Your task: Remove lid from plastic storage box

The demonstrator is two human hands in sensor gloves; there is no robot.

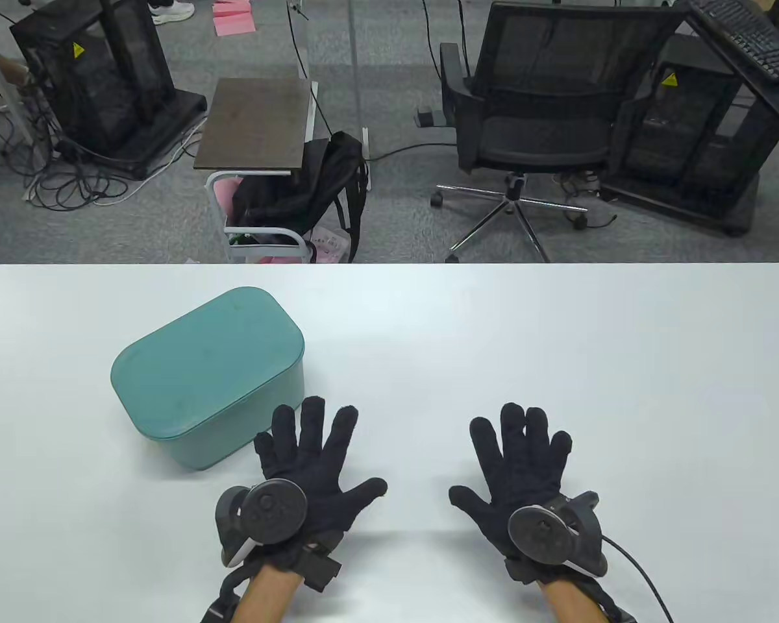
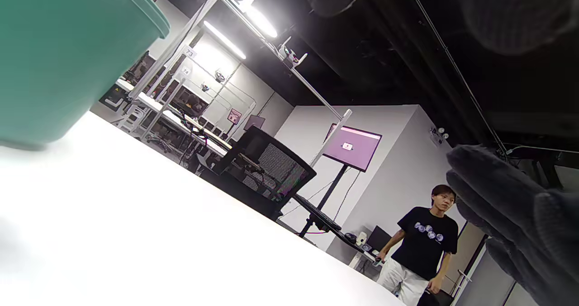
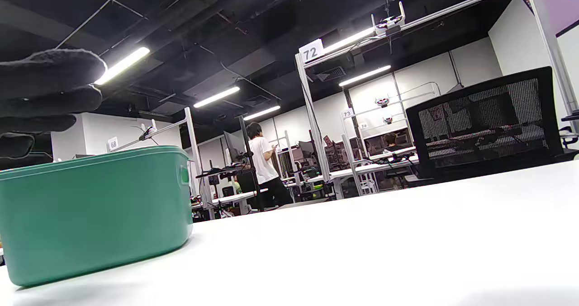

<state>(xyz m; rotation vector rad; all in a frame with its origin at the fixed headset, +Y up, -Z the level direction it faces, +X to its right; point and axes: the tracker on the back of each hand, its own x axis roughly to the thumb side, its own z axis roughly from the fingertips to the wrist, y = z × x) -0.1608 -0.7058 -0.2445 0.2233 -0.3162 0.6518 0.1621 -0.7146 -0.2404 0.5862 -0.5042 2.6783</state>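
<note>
On the left half of the table view, a teal rounded-rectangular plastic storage box point(image 1: 208, 376) is sitting on the white table point(image 1: 558, 363) with its flat teal lid point(image 1: 201, 360) still seated on top. Just right of the box's lower corner, the left hand point(image 1: 311, 467) in a black sensor glove is lying flat with its fingers point(image 1: 312, 422) spread, gripping nothing and apart from the box. Further right, at lower centre-right, the right hand point(image 1: 522, 474) is resting flat too, fingers fanned out and empty. At the upper right, beyond the table's far edge, a black mesh office chair point(image 1: 532, 110) is standing on the grey carpet.
</note>
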